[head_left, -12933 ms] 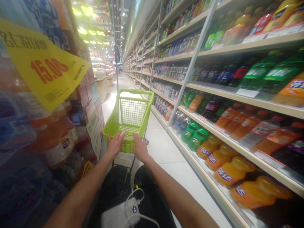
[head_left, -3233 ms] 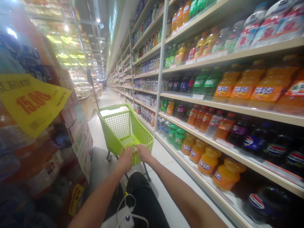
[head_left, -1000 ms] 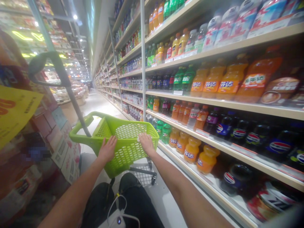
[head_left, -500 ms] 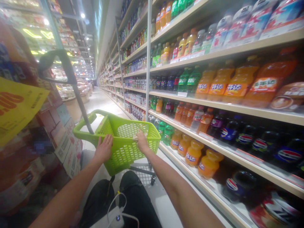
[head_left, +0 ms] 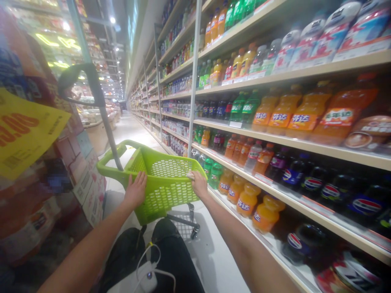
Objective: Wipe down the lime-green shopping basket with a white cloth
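Note:
A bright green plastic shopping cart with a perforated basket stands in front of my knees. My left hand lies against its near side wall, fingers stretched out flat just below the rim. Further right, my right hand is closed over the near rim at the front corner. A small pale thing shows at its fingertips, too small to name. A grey pole with a dark looped handle rises beside the cart's left end. Inside the basket I see only perforated green walls; its floor is partly hidden.
Long shelves on the right hold orange soda bottles, dark cola bottles and green bottles. Stacked cartons and a yellow price sign crowd the left. A white device with cables lies on my lap. The aisle floor runs ahead.
My right hand has shifted right along the cart's rim to the corner. My left hand stays against the side. The cart's visible wheel has swung, and the view has turned slightly left.

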`<state>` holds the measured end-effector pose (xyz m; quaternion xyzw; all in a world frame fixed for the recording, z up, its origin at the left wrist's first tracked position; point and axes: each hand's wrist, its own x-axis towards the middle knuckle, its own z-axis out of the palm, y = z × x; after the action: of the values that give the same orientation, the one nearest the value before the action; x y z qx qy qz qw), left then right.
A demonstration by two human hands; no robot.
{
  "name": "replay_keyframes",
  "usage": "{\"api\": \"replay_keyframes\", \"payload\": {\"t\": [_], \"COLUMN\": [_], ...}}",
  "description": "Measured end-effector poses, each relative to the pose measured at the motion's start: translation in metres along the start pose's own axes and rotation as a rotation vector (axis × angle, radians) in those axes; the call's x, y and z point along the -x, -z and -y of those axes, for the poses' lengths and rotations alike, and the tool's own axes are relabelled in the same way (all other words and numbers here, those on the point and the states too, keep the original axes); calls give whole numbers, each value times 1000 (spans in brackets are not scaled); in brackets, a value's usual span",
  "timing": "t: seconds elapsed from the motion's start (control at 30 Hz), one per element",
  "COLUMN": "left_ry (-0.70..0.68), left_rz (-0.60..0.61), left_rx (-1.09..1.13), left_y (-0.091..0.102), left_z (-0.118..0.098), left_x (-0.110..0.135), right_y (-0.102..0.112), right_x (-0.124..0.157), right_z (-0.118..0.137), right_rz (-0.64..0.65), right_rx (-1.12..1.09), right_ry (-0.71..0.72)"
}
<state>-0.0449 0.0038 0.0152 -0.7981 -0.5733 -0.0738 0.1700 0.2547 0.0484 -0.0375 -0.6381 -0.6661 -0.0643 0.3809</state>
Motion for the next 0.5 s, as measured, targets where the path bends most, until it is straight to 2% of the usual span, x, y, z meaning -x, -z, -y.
{"api": "replay_keyframes", "payload": {"t": [0.07,0.13,0.2,0.3,0.37,0.5], "left_ry": [46,96,159,414,547,627], "left_rz": [-54,-129,-169,-193,-180,-155], "left_rx": [108,312,657,1357,1620,1740], "left_y": [2,4,5,2,0,0], "left_z": [-9,-24,-42,-67,-76,-83], "left_x": [-2,-6,-12,-25,-30,-32], "right_y": [6,10,14,18,20,15], "right_x": [-3,-5,-6,-4,-2,5], "right_z": [20,44,69,97,107,114], "right_rz": [-31,-28,-14,32,40,-92], "right_rx": [-180,-386,-586,-785,-823,-677], "right_ry": [-105,-180,-182,-143,-134,-46]}}
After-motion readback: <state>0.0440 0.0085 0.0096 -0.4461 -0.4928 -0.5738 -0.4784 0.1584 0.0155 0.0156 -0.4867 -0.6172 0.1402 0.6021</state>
